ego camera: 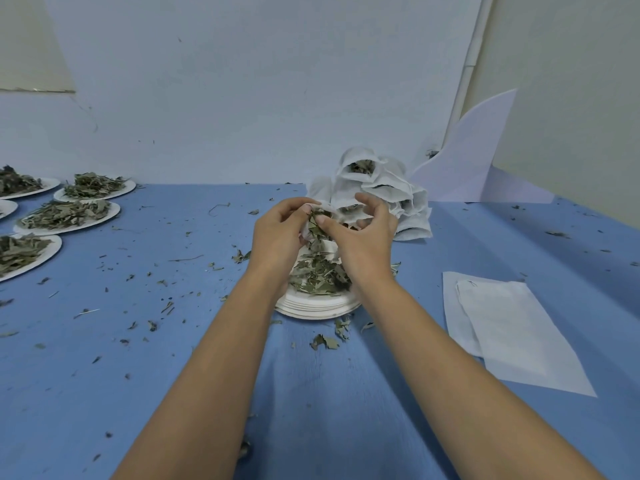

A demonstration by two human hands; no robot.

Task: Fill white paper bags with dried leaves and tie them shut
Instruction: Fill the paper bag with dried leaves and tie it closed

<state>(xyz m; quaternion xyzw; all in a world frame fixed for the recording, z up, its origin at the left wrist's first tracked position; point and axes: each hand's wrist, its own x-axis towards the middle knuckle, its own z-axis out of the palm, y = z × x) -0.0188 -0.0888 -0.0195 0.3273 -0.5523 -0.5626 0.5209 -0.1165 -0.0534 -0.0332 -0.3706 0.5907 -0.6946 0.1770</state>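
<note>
My left hand [277, 233] grips a small white paper bag [323, 206] by its open top, held above a stack of white paper plates [317, 304]. My right hand [363, 233] pinches a bunch of dried leaves [316, 227] at the bag's mouth. Some leaves hang down toward the loose leaf pile [318, 275] on the top plate. Most of the bag is hidden between my hands. Behind them stands a heap of filled white bags [384, 188], some with leaves showing at their open mouths.
Several plates of dried leaves [69, 213] sit at the far left of the blue table [156, 341]. Flat empty white bags [512, 327] lie at the right. A white foam sheet [474, 161] leans on the wall behind. Leaf crumbs are scattered all over the table.
</note>
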